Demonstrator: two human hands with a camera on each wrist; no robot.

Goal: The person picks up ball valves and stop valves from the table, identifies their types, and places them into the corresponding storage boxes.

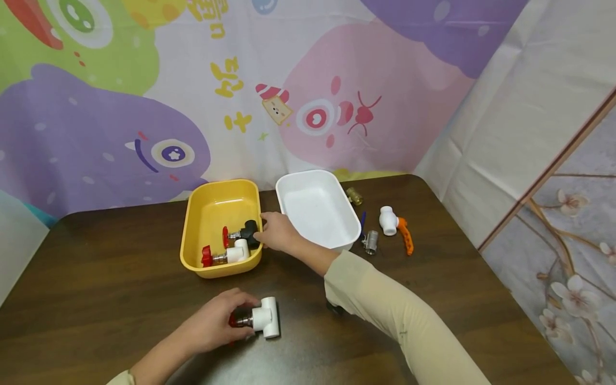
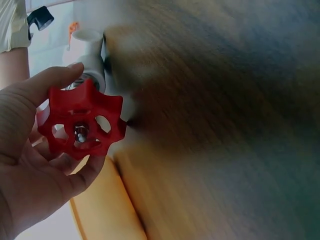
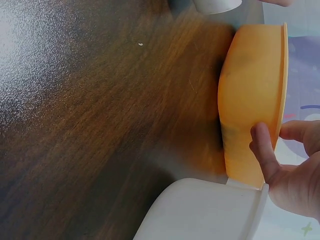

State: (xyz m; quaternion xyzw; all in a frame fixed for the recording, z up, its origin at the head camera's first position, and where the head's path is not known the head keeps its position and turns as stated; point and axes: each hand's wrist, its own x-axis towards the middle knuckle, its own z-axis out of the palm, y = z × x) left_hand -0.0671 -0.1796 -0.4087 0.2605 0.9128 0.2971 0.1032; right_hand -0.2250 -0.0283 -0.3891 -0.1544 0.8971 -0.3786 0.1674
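Note:
My left hand (image 1: 215,322) holds a white tee-shaped valve (image 1: 270,317) low over the table's front. In the left wrist view, its fingers and thumb curl round the valve's red handwheel (image 2: 70,103). My right hand (image 1: 280,232) pinches the right rim of the yellow bin (image 1: 212,214). Its thumb lies on the outer wall in the right wrist view; some fingertips are hidden behind the rim. Inside the bin lie a black valve with a red handwheel (image 1: 249,231) and a white valve with a red handwheel (image 1: 237,253), side by side.
A white bin (image 1: 313,203) stands right of the yellow one. Beyond it lie a brass fitting (image 1: 354,196), a metal ball valve (image 1: 371,243) by a blue handle, and a white ball valve with an orange handle (image 1: 388,221). A printed cloth (image 1: 250,149) hangs behind the table.

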